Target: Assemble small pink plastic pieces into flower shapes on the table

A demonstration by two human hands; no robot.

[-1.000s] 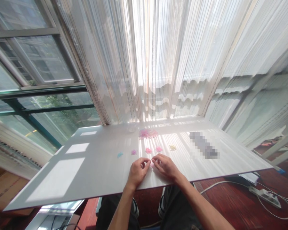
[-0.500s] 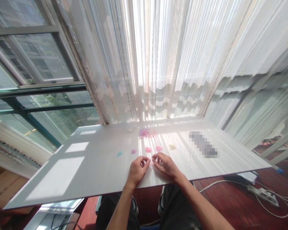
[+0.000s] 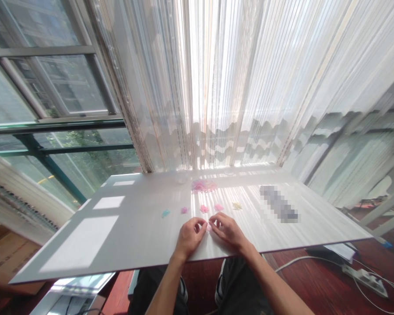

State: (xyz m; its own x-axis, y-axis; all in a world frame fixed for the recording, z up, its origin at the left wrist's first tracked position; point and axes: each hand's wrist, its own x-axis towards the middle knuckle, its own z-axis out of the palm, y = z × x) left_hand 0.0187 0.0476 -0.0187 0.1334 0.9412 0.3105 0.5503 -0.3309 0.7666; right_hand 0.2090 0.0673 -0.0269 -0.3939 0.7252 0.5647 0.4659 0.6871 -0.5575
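Since earlier frames: view slightly shifted, left hand (image 3: pixel 191 232) and right hand (image 3: pixel 229 230) unmoved at near side of white table (image 3: pixel 144 238); piles likewise unmoved

Pale pink piece (image 3: pixel 209 226), small, outline blurred; between hands, pinched narrowly by thumb and finger of each; whether touching tabletop, cannot tell

Just beyond, left to right: blue pile (image 3: pixel 165 213), purple pile (image 3: pixel 184 210), red-pink pile (image 3: pixel 204 209), pink pile (image 3: pixel 218 207), yellow pile (image 3: pixel 237 205); farther, larger mixed pile (image 3: pixel 203 187)

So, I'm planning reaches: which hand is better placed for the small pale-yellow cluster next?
Right, probably: the right hand is nearer the small pale-yellow cluster, just beyond it; the left hand is farther off.
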